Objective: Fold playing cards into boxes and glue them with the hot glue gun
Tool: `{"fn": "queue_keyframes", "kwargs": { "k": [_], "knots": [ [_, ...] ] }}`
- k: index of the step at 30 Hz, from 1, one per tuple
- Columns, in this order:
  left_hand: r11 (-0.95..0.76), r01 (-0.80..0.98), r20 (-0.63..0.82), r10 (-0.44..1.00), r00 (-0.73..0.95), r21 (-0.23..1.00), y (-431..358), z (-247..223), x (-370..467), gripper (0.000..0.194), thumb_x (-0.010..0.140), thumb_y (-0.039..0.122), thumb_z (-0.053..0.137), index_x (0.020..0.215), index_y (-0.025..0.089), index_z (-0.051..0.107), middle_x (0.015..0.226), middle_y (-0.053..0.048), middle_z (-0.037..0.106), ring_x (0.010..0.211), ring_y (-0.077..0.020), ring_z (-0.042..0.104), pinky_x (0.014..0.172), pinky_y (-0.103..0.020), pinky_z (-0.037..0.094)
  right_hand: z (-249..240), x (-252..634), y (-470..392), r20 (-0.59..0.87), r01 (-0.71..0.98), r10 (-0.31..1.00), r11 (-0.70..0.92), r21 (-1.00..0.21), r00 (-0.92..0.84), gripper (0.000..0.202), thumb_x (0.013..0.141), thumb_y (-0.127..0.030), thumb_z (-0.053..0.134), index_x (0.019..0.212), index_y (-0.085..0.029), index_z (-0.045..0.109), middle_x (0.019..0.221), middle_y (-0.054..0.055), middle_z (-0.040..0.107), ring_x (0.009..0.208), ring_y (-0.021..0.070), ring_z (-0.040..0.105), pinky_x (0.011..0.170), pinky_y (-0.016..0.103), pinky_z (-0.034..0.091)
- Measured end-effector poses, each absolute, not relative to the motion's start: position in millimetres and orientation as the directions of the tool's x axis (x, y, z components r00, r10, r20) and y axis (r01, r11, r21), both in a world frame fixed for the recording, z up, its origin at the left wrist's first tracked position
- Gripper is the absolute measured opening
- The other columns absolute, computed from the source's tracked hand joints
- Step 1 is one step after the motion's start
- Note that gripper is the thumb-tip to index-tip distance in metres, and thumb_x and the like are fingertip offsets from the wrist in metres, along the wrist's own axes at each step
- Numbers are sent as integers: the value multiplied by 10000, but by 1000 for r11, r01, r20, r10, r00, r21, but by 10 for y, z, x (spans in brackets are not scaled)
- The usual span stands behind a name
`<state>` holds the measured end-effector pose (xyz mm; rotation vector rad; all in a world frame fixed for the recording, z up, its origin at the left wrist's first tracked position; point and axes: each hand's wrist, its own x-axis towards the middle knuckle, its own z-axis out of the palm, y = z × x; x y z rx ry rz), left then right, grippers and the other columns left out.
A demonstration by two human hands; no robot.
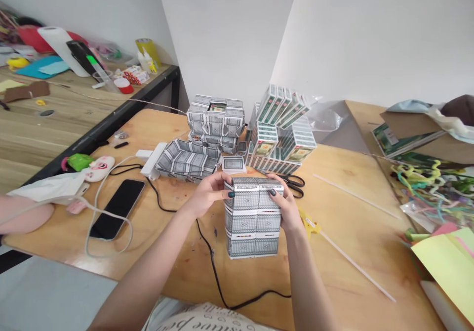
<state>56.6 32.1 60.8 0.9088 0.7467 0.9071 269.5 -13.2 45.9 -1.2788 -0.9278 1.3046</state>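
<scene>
Between my two hands is a block built of grey-patterned playing cards (pixel 249 222), its front showing rows of card backs. My left hand (pixel 211 192) grips its upper left edge, thumb on the front. On the upper right edge, my right hand (pixel 285 202) closes with a dark-nailed digit on the front face. Just behind lies a single playing card (pixel 233 163). Further back stand an open tray folded from cards (pixel 188 162) and a larger card structure (pixel 216 118). Stacked green-and-white card boxes (pixel 283 133) are at the back right.
Black scissors (pixel 296 185) lie right of the block, near a yellow glue gun (pixel 309 223) with a white glue stick (pixel 357 267). A black cable (pixel 211 257) crosses the table front. On the left are a phone (pixel 118 208), a white power strip (pixel 152 160) and another person's arm (pixel 25 215).
</scene>
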Motion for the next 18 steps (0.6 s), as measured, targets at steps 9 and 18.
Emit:
{"fn": "queue_keyframes", "kwargs": {
  "k": [9, 18],
  "knots": [
    [344, -263, -217, 884, 414, 902, 319, 644, 586, 334, 543, 172, 814, 738, 159, 544, 703, 34, 569, 650, -91, 512, 579, -196, 382, 488, 2654, -124, -185, -285, 975, -144, -948, 124, 470, 638, -420, 697, 1059, -267, 555, 877, -4, 619, 712, 178, 578, 633, 277, 452],
    [413, -237, -316, 879, 358, 879, 394, 608, 594, 354, 519, 202, 819, 748, 163, 552, 679, 33, 582, 578, -86, 517, 504, -184, 337, 479, 2585, -92, -243, -130, 961, -227, -965, 129, 487, 667, -536, 658, 1042, -255, 520, 886, -1, 634, 771, 199, 604, 700, 304, 475]
  ]
}}
